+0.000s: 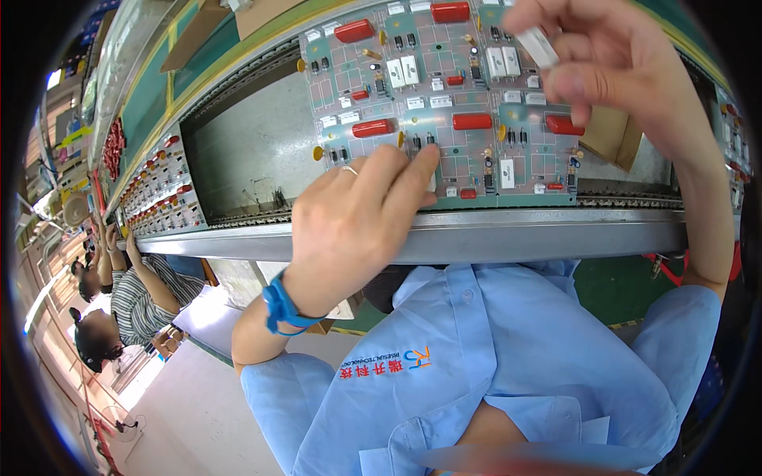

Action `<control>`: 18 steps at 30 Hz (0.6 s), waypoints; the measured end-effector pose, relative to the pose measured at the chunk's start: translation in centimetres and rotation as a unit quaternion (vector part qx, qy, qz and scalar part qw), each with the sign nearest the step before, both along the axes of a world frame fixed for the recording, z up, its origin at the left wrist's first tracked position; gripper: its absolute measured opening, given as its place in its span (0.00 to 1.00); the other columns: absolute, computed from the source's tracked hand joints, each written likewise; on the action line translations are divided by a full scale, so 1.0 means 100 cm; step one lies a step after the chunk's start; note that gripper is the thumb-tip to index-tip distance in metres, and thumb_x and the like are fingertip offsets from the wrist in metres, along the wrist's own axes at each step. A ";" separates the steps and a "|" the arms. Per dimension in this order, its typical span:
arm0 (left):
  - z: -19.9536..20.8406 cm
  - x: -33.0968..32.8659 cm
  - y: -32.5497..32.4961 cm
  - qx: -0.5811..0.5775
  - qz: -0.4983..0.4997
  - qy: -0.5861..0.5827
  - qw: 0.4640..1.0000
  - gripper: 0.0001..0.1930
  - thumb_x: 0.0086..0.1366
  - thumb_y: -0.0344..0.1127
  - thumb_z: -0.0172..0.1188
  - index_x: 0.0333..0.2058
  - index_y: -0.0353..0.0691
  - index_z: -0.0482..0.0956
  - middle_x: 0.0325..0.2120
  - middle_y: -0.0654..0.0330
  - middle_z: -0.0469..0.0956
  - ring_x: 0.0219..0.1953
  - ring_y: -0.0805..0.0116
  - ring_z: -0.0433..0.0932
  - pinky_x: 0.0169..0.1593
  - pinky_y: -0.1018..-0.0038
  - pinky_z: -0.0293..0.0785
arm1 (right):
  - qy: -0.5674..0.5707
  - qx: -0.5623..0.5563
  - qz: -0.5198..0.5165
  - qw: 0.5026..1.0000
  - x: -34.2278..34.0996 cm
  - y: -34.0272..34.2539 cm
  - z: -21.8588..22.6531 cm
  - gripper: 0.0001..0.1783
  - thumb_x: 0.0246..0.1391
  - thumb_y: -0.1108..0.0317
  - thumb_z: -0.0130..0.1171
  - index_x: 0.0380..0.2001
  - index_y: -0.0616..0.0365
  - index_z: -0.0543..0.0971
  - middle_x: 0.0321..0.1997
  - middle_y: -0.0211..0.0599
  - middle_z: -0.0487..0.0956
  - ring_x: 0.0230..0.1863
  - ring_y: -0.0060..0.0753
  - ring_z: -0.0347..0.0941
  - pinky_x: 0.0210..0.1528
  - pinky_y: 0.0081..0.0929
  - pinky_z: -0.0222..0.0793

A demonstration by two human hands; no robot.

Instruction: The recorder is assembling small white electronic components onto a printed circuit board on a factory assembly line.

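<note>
A panel of green circuit boards (468, 172) lies across the conveyor in front of me. My left hand (349, 214) rests over its near part, index finger and thumb closed around a white cement resistor (432, 184) that is mostly hidden by the fingers. Above the far right part, my right hand (619, 75) pinches another white cement resistor (538, 47), tilted and clear of the board. A single white resistor (507, 173) stands on the near right board; pairs of white resistors (402, 71) sit on the far boards. Red capacitors (472, 121) are spread over the panel.
The conveyor's metal front rail (476, 236) runs between me and the boards. A cardboard box (611, 136) sits beneath my right forearm. More populated boards (163, 194) lie on the line at left, where a person in a striped shirt (147, 297) works.
</note>
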State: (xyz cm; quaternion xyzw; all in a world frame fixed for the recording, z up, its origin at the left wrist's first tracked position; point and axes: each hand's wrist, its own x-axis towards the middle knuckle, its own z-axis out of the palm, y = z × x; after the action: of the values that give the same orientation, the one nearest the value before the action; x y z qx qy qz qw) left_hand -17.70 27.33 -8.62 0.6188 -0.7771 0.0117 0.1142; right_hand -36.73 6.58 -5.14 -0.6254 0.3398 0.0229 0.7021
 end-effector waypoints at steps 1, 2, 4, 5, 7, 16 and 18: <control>0.007 0.004 -0.005 0.041 0.005 0.053 0.998 0.14 0.54 0.35 0.69 0.40 0.42 0.85 0.27 0.65 0.71 0.22 0.70 0.72 0.24 0.73 0.68 | 0.000 -0.005 -0.003 1.000 -0.009 0.004 -0.005 0.14 0.63 0.67 0.60 0.47 0.64 0.79 0.39 0.36 0.80 0.35 0.29 0.80 0.35 0.23 0.79; 0.019 0.009 -0.013 0.069 0.020 0.119 0.990 0.15 0.53 0.35 0.71 0.40 0.44 0.84 0.27 0.65 0.74 0.23 0.68 0.76 0.25 0.73 0.70 | -0.070 -0.069 -0.001 0.995 -0.019 0.007 -0.015 0.16 0.61 0.68 0.60 0.50 0.64 0.78 0.37 0.33 0.78 0.34 0.23 0.77 0.33 0.18 0.74; 0.033 0.033 -0.040 0.039 0.007 0.175 0.984 0.15 0.52 0.34 0.72 0.40 0.45 0.84 0.26 0.62 0.76 0.22 0.66 0.77 0.26 0.73 0.73 | -0.082 -0.113 0.026 0.990 -0.038 0.009 -0.009 0.21 0.60 0.66 0.61 0.54 0.63 0.74 0.38 0.31 0.77 0.35 0.14 0.73 0.33 0.13 0.71; 0.040 0.039 -0.050 0.053 0.108 0.197 0.973 0.11 0.55 0.31 0.70 0.39 0.44 0.84 0.24 0.61 0.77 0.22 0.66 0.79 0.27 0.73 0.73 | -0.086 -0.112 0.033 0.989 -0.042 0.014 -0.011 0.21 0.60 0.66 0.61 0.54 0.63 0.74 0.38 0.31 0.77 0.35 0.14 0.73 0.33 0.13 0.71; 0.020 0.081 -0.086 -0.113 0.095 0.079 0.986 0.07 0.65 0.32 0.65 0.41 0.40 0.85 0.23 0.67 0.74 0.22 0.80 0.64 0.25 0.77 0.59 | -0.110 -0.104 0.006 0.988 -0.047 0.031 -0.017 0.20 0.60 0.67 0.61 0.54 0.63 0.75 0.40 0.33 0.78 0.34 0.15 0.72 0.34 0.13 0.71; 0.002 0.092 -0.126 -0.102 0.124 -0.055 0.985 0.09 0.62 0.35 0.64 0.34 0.35 0.83 0.32 0.49 0.82 0.36 0.50 0.81 0.40 0.62 0.75 | -0.083 -0.346 0.034 0.934 -0.056 0.067 -0.031 0.18 0.48 0.78 0.67 0.45 0.61 0.81 0.40 0.39 0.81 0.34 0.29 0.80 0.31 0.22 0.74; 0.013 0.078 -0.123 -0.130 0.128 -0.006 0.983 0.09 0.62 0.32 0.65 0.36 0.32 0.79 0.30 0.50 0.81 0.30 0.57 0.81 0.34 0.67 0.75 | -0.075 -0.448 0.042 0.890 -0.055 0.070 -0.032 0.17 0.45 0.76 0.68 0.42 0.59 0.81 0.38 0.36 0.80 0.33 0.32 0.79 0.30 0.25 0.73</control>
State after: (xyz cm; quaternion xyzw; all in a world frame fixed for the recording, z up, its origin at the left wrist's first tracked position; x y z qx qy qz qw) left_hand -9.91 15.05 -7.28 0.6928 -0.6840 0.1311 0.1869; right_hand -42.27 13.61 -8.37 -0.8870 0.2337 -0.1495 0.3691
